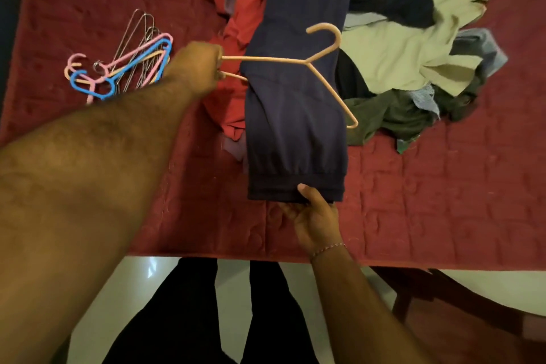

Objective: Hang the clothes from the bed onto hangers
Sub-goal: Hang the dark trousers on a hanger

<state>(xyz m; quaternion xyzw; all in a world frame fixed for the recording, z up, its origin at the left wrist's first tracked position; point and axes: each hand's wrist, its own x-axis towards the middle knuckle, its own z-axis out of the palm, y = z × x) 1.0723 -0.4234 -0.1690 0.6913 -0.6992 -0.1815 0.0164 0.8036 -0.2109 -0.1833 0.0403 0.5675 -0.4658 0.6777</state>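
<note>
— fingers of the left hand curl round one end of the peach hanger, gripping it where the shoulder and the bottom bar meet. what's further left?

— a heap of spare hangers on the red bedspread, pink, blue, peach and bare wire, just beside that forearm. and the hanger itself?

— it lies across the navy trousers; its bottom bar passes under the cloth, its shoulders and hook show on top, the hook pointing away from the person.

— the right hand?

— it holds the near cuff end of the trousers, thumb on top, fingers underneath, a bracelet on the wrist.

— to the right?

— a loose pile of clothes on the bed — cream, dark green, black and grey — with a red garment lying under the trousers' left side.
</note>
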